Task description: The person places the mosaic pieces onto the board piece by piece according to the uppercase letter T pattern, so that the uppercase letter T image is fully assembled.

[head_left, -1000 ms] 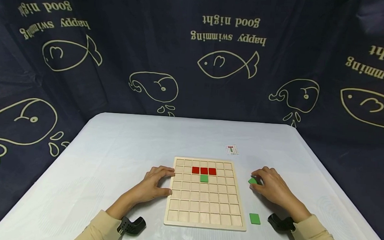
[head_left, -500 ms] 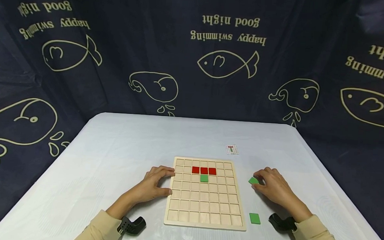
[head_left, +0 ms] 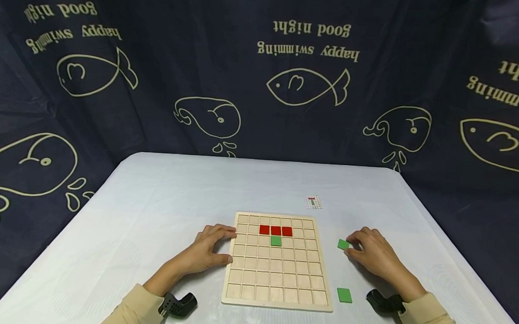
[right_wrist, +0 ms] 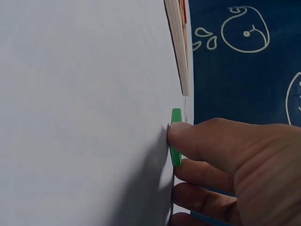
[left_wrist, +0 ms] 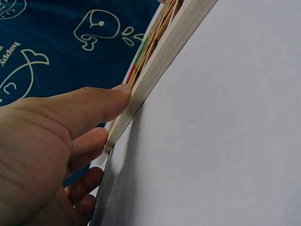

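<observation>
My left hand [head_left: 208,247] rests against the left side of a wooden grid board [head_left: 274,307], thumb and fingertips at its raised edge. In the left wrist view the thumb [left_wrist: 106,101] touches the edge of the board. To the right of the board, my right hand [head_left: 371,248] holds a green square tile [head_left: 343,244] by its near-right side, thumb and forefinger at it, low over the table. In the right wrist view the thumb overlaps the tile [right_wrist: 176,157]. Set in the board are three red tiles [head_left: 275,230] in a row, with one green tile [head_left: 276,240] below the middle one.
Another green tile [head_left: 344,295] lies on the white table [head_left: 174,187] near the board's lower right corner. Beyond the board is a small card [head_left: 313,202] printed with a grid and a red and green T shape. A dark printed cloth [head_left: 252,132] hangs behind.
The right hand has shifted slightly right; the green tile at its fingers has turned and moved a little right, and more of it shows. The left hand and board have stayed put.
</observation>
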The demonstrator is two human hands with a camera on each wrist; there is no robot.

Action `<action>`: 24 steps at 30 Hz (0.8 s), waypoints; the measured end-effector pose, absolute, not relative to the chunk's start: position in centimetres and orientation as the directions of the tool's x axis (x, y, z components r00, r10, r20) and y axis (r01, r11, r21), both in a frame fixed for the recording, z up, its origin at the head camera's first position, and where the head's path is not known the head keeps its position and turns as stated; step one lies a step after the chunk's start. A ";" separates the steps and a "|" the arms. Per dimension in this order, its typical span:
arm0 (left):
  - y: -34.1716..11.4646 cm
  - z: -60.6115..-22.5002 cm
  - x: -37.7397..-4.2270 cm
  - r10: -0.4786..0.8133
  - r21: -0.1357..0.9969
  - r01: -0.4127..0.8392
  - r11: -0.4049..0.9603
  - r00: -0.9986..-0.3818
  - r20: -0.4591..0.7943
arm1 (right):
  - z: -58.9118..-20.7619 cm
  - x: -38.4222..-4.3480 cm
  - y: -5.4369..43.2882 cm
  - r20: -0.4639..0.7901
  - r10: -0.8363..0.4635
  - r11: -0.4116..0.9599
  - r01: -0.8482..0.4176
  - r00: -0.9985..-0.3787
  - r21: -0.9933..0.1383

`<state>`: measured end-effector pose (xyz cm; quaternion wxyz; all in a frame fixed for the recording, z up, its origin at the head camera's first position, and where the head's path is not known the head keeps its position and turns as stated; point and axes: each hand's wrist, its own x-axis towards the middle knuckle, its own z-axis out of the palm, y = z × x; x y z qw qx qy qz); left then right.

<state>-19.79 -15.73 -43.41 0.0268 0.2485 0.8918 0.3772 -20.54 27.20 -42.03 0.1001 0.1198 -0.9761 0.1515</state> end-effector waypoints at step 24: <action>-15.7 -43.4 -19.8 0.462 0.690 0.418 0.592 -0.877 0.135 | -42.0 -20.5 27.3 0.262 -0.217 0.921 -0.286 -0.940 -0.265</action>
